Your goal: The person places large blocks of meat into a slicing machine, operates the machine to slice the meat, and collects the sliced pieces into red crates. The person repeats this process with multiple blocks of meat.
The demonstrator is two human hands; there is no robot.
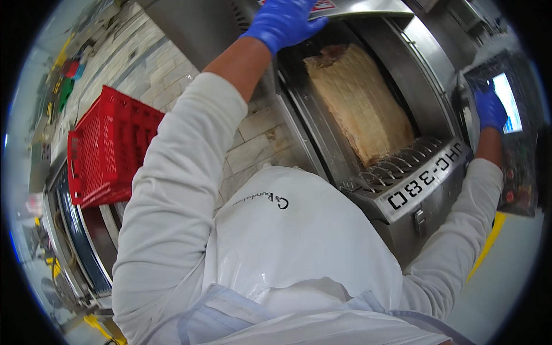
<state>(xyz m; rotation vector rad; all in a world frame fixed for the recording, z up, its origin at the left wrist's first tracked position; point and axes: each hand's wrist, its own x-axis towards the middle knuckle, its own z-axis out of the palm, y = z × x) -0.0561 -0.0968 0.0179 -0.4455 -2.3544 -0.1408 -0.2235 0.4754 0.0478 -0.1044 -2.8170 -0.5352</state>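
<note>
At 12 o'clock the gloved left hand (pixel 286 26) lies on a steel cover (pixel 371 7) — whether it grips (fingers cropped) I cannot tell. Toward 2, a pale meat slab (pixel 362 103) lies inside the steel machine (pixel 399 234); near 3, the right hand (pixel 491 109) is at a lit screen (pixel 507 103) — finger closure unclear.

The top edge crops the left hand (pixel 283 24); the screen (pixel 508 102) is illegible.

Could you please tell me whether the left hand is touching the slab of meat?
Apart: the head view shows the left hand beyond the far end of the slab of meat, with dark machine trough visible between them.
</note>
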